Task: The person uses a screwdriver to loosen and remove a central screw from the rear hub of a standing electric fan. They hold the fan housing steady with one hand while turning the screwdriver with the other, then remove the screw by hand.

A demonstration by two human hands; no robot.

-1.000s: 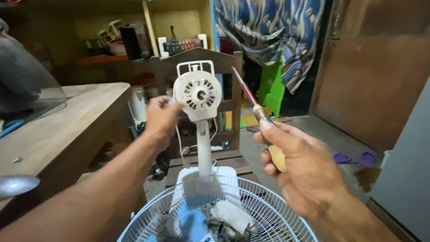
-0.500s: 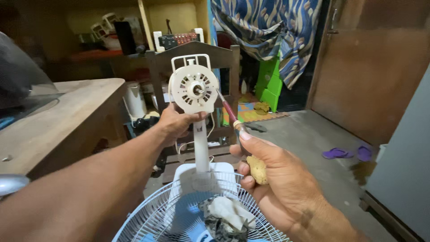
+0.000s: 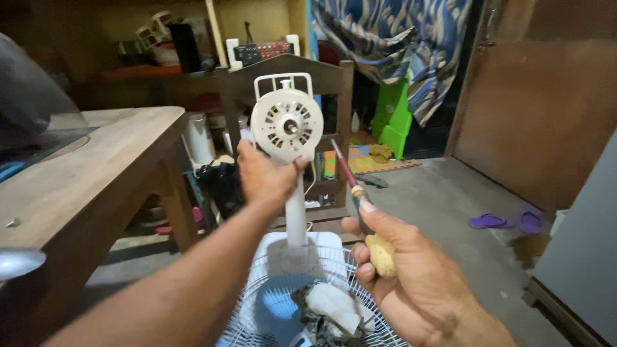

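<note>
A white fan motor head [image 3: 286,123] stands on a white stem [image 3: 296,209] above a white base. My left hand [image 3: 262,175] grips the motor housing from the left and below. My right hand [image 3: 405,263] is shut on a screwdriver [image 3: 360,199] with a yellow handle and red shaft. Its tip points up toward the right side of the motor and stops a little short of it. Below my hands lies a white wire fan grille [image 3: 270,308] with a dirty rag [image 3: 331,308] in it.
A wooden table [image 3: 90,173] stands at the left. A dark wooden chair [image 3: 334,83] is behind the fan. Purple slippers [image 3: 504,222] lie on the concrete floor to the right, near a brown door [image 3: 546,103]. Green plastic furniture [image 3: 395,119] stands at the back.
My right hand has lowered with the screwdriver, so its tip now sits beside the motor's lower right. My left hand has shifted from the motor's side to under it.
</note>
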